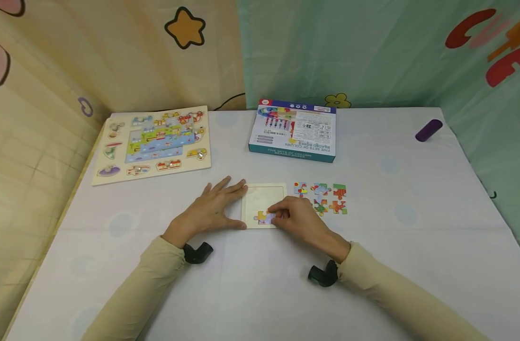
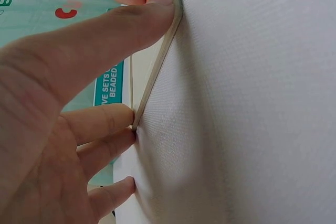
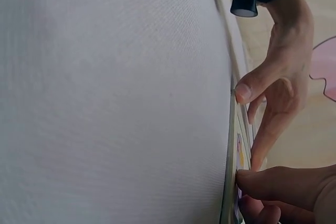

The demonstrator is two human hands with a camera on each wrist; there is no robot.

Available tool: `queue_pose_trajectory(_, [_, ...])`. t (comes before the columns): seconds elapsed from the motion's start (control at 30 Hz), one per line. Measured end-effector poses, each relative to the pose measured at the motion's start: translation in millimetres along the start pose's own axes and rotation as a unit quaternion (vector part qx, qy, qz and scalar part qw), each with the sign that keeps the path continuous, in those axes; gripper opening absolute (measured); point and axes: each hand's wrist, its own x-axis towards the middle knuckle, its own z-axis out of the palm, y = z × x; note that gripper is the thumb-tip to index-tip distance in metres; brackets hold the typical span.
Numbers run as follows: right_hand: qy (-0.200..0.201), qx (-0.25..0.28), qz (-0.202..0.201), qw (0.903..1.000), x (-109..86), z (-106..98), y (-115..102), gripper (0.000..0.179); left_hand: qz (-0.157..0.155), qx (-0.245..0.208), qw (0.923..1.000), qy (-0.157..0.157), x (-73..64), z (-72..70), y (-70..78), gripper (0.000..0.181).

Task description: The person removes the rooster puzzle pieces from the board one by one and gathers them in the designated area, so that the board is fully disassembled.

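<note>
A small square wooden puzzle tray (image 1: 264, 196) lies on the white table. My left hand (image 1: 213, 208) spreads over its left side, the thumb on the near left corner and fingertips at the far left corner; the left wrist view shows these straight fingers touching the rim. Near the tray's lower edge sits a yellow and purple jigsaw section (image 1: 262, 217). My right hand (image 1: 300, 220) pinches a puzzle piece at that section's right end, mostly hidden by the fingers. Several loose puzzle pieces (image 1: 338, 207) lie right of the tray, partly behind my right hand.
A large wooden picture board (image 1: 153, 177) with knobbed pieces and smaller puzzle pictures on it lies at the back left. Behind the tray is a bead-set box (image 1: 291, 130). A dark purple cylinder (image 1: 428, 130) rests at the back right. Curtains (image 1: 349, 47) border the table.
</note>
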Motion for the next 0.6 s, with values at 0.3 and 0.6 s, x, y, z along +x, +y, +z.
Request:
queue_pose_trajectory(0.3, [-0.001, 0.012, 0.011, 0.9999, 1.6, 1.5, -0.6, 0.016, -0.002, -0.005, 1.0, -0.002, -0.2, 1.0, -0.8, 0.096])
queue_pose_trajectory(0.6, [0.016, 0.009, 0.007, 0.9998, 1.2, 1.7, 0.0, 0.014, 0.002, -0.005, 1.0, -0.003, 0.0, -0.5, 0.7, 0.096])
